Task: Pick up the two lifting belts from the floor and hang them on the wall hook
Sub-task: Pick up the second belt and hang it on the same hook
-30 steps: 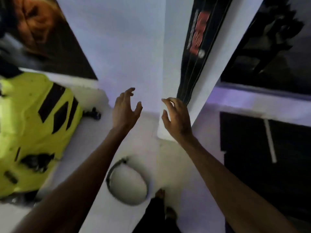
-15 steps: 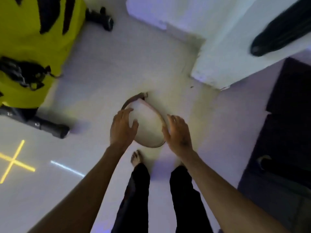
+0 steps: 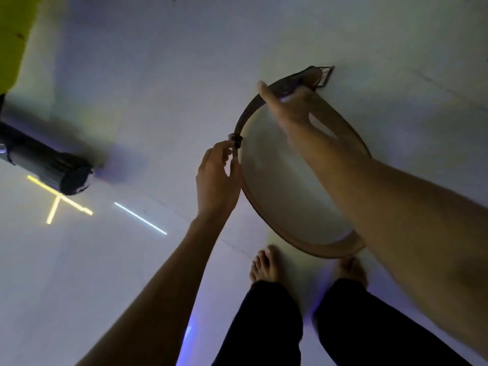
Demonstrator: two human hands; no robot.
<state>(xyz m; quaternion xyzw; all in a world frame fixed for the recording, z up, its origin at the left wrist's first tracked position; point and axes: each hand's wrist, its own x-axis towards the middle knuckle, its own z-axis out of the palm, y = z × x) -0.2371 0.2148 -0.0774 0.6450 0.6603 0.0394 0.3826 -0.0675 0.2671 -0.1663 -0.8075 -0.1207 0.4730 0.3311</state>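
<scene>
A brown leather lifting belt (image 3: 277,228) lies curled in a loop on the pale floor (image 3: 132,75), just beyond my bare feet, with its metal buckle (image 3: 323,75) at the far end. My left hand (image 3: 217,178) pinches the loop's left side near the dark keeper. My right hand (image 3: 293,112) reaches over the far part of the loop, fingers on the dark strap near the buckle. I see only one belt; the wall hook is out of view.
A dark cylindrical bar end (image 3: 50,165) lies on the floor at left, below a yellow object (image 3: 10,35) at the top left corner. Yellow and white light lines (image 3: 63,204) mark the floor. My feet (image 3: 266,265) stand right below the belt.
The view has dropped from the wall and pillar to the floor. Both hands came down from mid-air and now touch the belt, left hand pinching its side, right hand on the far strap.
</scene>
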